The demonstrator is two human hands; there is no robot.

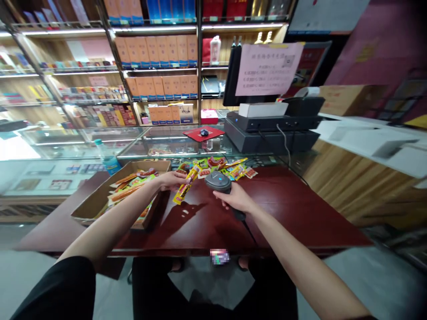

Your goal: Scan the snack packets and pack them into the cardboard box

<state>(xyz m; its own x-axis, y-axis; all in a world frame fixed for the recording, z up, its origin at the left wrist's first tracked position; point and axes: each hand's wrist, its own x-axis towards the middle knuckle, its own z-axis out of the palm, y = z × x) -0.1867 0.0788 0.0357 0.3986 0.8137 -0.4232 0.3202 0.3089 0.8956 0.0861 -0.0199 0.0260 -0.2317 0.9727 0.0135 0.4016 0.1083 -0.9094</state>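
My left hand [174,180] pinches a long yellow snack packet [183,191], raised above the dark red table and slanting from lower left to upper right. My right hand [236,198] is wrapped round the handle of a grey barcode scanner [218,180], whose head points toward the packet. Its cable hangs down toward the table's front edge. Left of my left hand stands an open cardboard box [82,204] with several packaged sausage snacks [126,193] in it. More colourful snack packets [236,171] lie in a loose pile at the table's back edge, beyond both hands.
Behind the table [276,213] runs a glass counter [160,133] with a mouse [204,132] on a red pad. A monitor [231,75] with a paper sign and a dark cash drawer [247,135] stand right. A bottle [108,158] stands behind the box.
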